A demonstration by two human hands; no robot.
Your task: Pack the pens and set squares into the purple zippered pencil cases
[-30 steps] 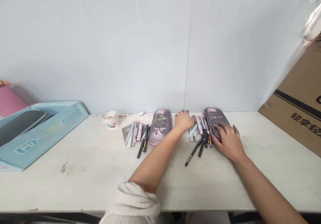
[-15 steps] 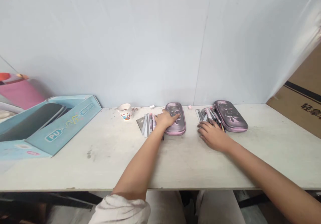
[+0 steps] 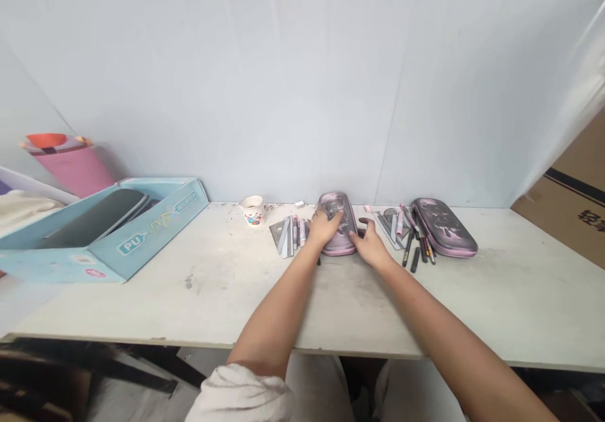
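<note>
Dark purple, one pencil case (image 3: 341, 236) lies near the back edge of the table (image 3: 212, 308); left hand (image 3: 323, 227) across its left side, grip unclear; right hand (image 3: 371, 245) unclosed, thumb by its right side, seemingly steadying it; pink markers (image 3: 302, 232) left of it, perhaps grouped as its set

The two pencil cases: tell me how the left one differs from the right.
The left hand partly covers the left pencil case, with the right hand at its edge; no hand is at the right pencil case. In view, the right pencil case slants more than the left pencil case. Both are dark with pink edging and look closed.
</note>
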